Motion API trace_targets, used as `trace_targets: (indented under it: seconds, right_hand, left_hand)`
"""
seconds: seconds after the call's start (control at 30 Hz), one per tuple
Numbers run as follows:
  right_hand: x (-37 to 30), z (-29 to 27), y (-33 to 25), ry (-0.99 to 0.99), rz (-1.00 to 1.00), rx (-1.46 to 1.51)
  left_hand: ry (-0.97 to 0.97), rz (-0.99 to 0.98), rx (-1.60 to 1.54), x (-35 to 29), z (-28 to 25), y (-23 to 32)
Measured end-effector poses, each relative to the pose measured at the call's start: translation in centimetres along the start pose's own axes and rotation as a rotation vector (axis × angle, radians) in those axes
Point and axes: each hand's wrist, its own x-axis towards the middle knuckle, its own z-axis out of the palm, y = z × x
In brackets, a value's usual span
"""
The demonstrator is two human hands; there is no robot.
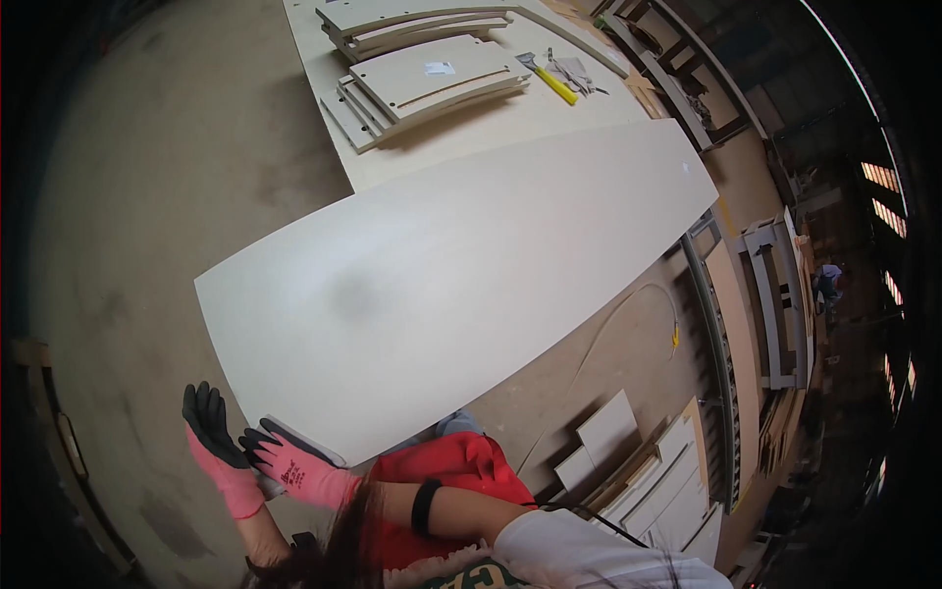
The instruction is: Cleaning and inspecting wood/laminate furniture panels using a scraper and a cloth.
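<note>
A large white panel (442, 265) slants across the middle, its far part resting on a worktable (422, 147) and its near end close to my body. Both hands wear pink work gloves with black fingers and palms. My left hand (218, 447) is raised just off the panel's near left corner, fingers stretched upward. Beside it, my right hand (301, 469) lies at the panel's near end with fingers extended leftward. A narrow dark grey strip (306, 442) shows along that end, next to the right hand. Something small and pale between the wrists is mostly hidden.
Stacked curved white boards (432, 83) lie on the worktable, near a yellow-handled tool (554, 83). Right of the panel run a metal roller rail (716, 344) and a thin hose (613, 314) on the floor. Cut boards (648, 481) lean at lower right. A person (829, 285) stands far off.
</note>
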Motion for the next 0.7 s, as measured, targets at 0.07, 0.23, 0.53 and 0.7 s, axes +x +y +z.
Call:
trace_targets:
  seconds: [0.07,0.23,0.53,0.7]
  right_hand:
    - [-2.4,-3.5,4.5,-0.129,-0.017,0.385]
    - [-13.2,0.8,18.0,0.14,0.917,0.512]
    - [-15.2,-0.3,20.0,-0.001,0.91,0.479]
    - [-14.9,-2.7,13.3,0.049,0.642,0.611]
  left_hand:
    - [-0.025,0.063,0.129,-0.2,0.4,0.6]
    - [0.071,-0.078,0.294,-1.2,-1.1,-3.5]
    - [0.156,-0.413,0.169,-1.7,-0.1,-7.6]
    - [0.206,-0.364,0.222,-1.9,-1.1,-6.3]
